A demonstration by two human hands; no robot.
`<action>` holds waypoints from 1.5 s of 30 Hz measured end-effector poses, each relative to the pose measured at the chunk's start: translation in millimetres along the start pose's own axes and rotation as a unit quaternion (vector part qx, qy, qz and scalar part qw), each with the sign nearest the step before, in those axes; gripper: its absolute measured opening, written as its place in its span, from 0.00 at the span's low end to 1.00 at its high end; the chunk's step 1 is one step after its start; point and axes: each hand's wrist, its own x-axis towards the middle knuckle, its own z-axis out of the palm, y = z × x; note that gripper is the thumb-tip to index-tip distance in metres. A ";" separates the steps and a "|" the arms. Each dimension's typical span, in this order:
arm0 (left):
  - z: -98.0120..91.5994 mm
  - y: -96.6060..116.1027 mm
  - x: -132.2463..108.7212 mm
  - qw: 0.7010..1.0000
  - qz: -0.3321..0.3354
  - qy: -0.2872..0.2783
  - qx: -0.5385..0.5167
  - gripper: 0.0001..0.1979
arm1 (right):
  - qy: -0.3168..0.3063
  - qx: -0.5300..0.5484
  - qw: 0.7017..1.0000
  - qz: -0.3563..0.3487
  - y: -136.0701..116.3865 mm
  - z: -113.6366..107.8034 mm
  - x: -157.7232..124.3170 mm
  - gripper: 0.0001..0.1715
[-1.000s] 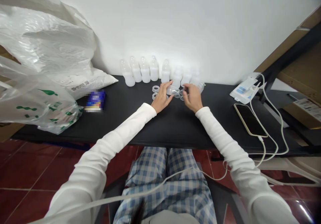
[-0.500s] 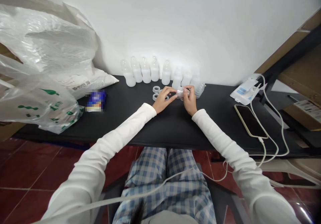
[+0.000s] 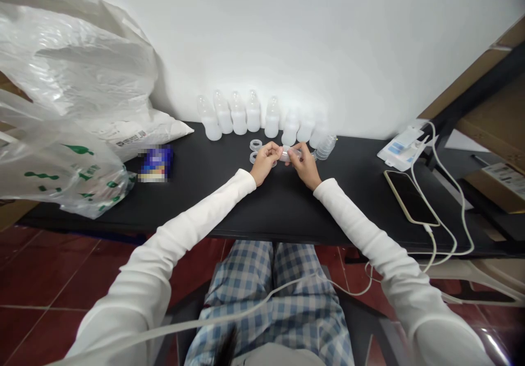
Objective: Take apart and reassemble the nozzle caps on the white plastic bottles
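Clear part (image 3: 285, 154), pinched by left hand (image 3: 264, 164) and right hand (image 3: 305, 167), has shifted toward rings (image 3: 256, 149) left of the grip, seemingly unfinished.

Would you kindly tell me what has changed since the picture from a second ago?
The right hand moved left, away from the rings, toward the left hand. Its fingers have now joined the left hand's on the clear piece. The row of bottles, the phone and the blue pack stayed put.
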 end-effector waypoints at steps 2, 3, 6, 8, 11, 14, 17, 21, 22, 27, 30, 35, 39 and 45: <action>0.0 2.3 -0.8 1.000 0.012 0.006 0.008 0.15 | 0.006 -0.036 0.999 -0.029 0.6 0.2 1.3 0.27; -0.2 3.1 -1.0 1.000 0.017 0.008 0.012 0.15 | 0.005 -0.053 0.998 -0.044 1.1 0.1 2.1 0.28; -1.7 3.9 -0.8 0.999 0.030 0.007 0.026 0.16 | -0.015 -0.080 0.993 -0.089 4.5 -0.8 4.0 0.32; -2.9 2.9 0.0 0.999 0.039 0.003 0.036 0.16 | -0.025 -0.086 0.989 -0.118 8.6 -1.7 5.0 0.33; -4.4 0.3 1.0 0.997 0.052 0.003 0.054 0.17 | -0.033 -0.108 0.981 -0.160 15.4 -3.4 6.4 0.32; -6.1 -1.6 1.9 0.996 0.054 0.009 0.071 0.19 | -0.053 -0.135 0.964 -0.222 18.0 -5.6 7.8 0.26; -8.0 -1.2 3.1 0.996 0.052 0.002 0.073 0.18 | -0.071 -0.161 0.946 -0.272 14.3 -10.7 9.4 0.18; -9.0 1.3 5.3 0.998 0.025 -0.011 0.051 0.16 | -0.132 -0.199 0.921 -0.307 6.0 -23.0 11.9 0.19; -8.8 1.5 5.7 0.999 0.014 -0.014 0.044 0.16 | -0.149 -0.203 0.916 -0.313 4.2 -26.0 12.3 0.21; -7.8 -0.8 5.2 0.999 0.013 -0.001 0.039 0.16 | -0.146 -0.182 0.925 -0.300 -1.3 -26.5 9.7 0.16; -7.2 -0.7 1.3 0.995 0.069 0.006 0.068 0.16 | -0.062 -0.144 0.958 -0.241 -1.1 -16.6 5.5 0.31; -4.5 7.9 -7.5 0.983 0.121 -0.010 0.135 0.16 | -0.008 -0.096 0.994 -0.045 2.2 -6.8 0.9 0.31; -1.9 11.3 -10.0 0.983 0.109 -0.001 0.148 0.15 | 0.022 -0.085 0.993 -0.074 6.1 -7.0 3.4 0.33; 0.1 5.0 -10.0 0.983 0.118 0.047 0.129 0.13 | 0.023 -0.160 0.958 -0.236 10.6 -6.7 9.8 0.25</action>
